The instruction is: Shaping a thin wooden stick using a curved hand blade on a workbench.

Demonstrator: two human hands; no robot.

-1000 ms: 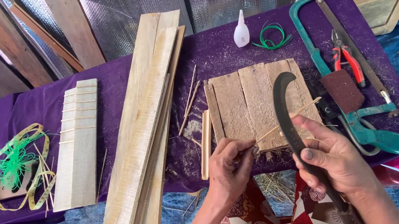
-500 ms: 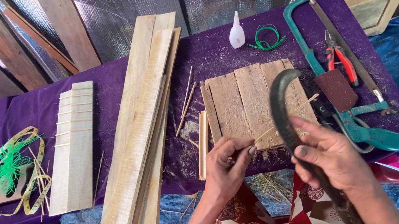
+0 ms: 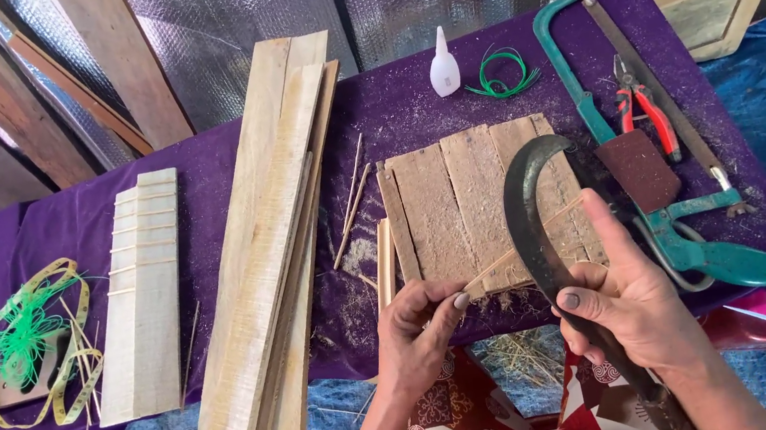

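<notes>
Left hand (image 3: 416, 331): fingers pinching a thin stick (image 3: 519, 243), which runs toward 2 o'clock over the board (image 3: 462, 203). Right hand (image 3: 623, 295): fist closed round the sickle (image 3: 534, 213), blade across the stick. Saw (image 3: 639, 167) at 3 o'clock; planks (image 3: 272, 252) at 9.

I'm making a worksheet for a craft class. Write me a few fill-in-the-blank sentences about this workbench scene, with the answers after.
1. The right hand holds a curved ____.
2. The left hand pinches a thin ____ that lies across the blade.
3. The cloth over the table is ____.
4. Right of the glue bottle lies a coil of ____ wire.

Missing words: sickle; stick; purple; green
</notes>
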